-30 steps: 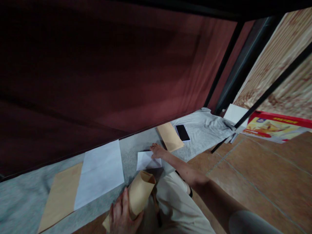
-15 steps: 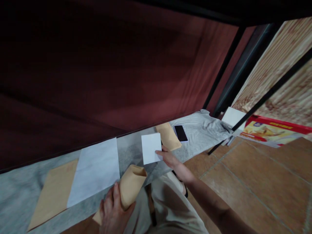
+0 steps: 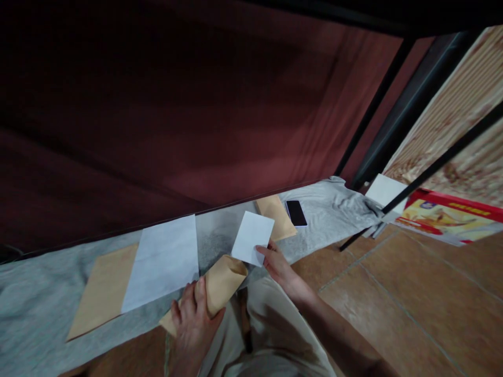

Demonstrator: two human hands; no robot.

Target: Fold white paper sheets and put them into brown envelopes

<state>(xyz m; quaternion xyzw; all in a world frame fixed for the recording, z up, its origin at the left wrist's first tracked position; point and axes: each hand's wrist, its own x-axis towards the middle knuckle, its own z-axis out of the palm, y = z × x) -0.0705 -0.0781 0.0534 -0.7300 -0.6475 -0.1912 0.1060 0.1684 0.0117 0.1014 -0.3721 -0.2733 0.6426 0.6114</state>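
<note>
My left hand (image 3: pixel 193 317) is closed around a brown paper envelope (image 3: pixel 223 283), whose mouth gapes toward the right. In my right hand (image 3: pixel 275 262) a folded white sheet of paper (image 3: pixel 252 238) is pinched between thumb and fingers. The sheet is tilted, and its lower corner is close to the envelope's mouth; I cannot tell whether they touch. Left of the envelope lies a larger white sheet (image 3: pixel 165 262), partly over a flat brown envelope (image 3: pixel 104 288). Behind my right hand rests another brown envelope (image 3: pixel 279 217).
A black-screened phone (image 3: pixel 296 213) lies on the grey cloth (image 3: pixel 326 204) along the narrow surface. Dark red fabric (image 3: pixel 196 131) hangs behind. At the right are black metal bars (image 3: pixel 373 110), a white box-like item (image 3: pixel 385 189) and a red-yellow printed carton (image 3: pixel 448 217) above the tiled floor (image 3: pixel 377 293).
The folded white sheet has turned clockwise and come nearer the envelope's mouth. My left hand still holds the envelope, which has tilted slightly to the right. The view has shifted a little.
</note>
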